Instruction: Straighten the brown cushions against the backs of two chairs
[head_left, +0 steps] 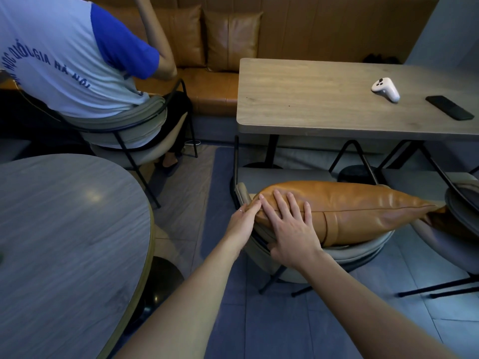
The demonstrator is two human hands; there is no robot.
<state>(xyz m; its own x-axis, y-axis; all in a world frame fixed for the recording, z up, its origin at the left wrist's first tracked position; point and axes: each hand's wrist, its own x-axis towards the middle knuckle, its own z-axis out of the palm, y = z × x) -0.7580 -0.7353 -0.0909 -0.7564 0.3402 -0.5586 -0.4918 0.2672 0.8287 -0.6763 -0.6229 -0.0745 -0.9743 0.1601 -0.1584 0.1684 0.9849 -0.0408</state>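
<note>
A brown leather cushion [363,203] lies along the curved back of a grey chair [357,252] in front of me, its top seam facing up. My left hand [242,221] pinches the cushion's left corner between thumb and fingers. My right hand [293,226] lies flat on the cushion's left part, fingers spread. A second grey chair [461,203] stands at the right edge, and the corner of another brown cushion [453,224] shows against it, mostly out of view.
A rectangular wooden table [311,99] behind the chairs carries a white controller [386,88] and a black phone [449,107]. A round table [64,242] stands at my left. A person [64,60] sits on a chair at upper left. The brown bench [207,84] holds two cushions.
</note>
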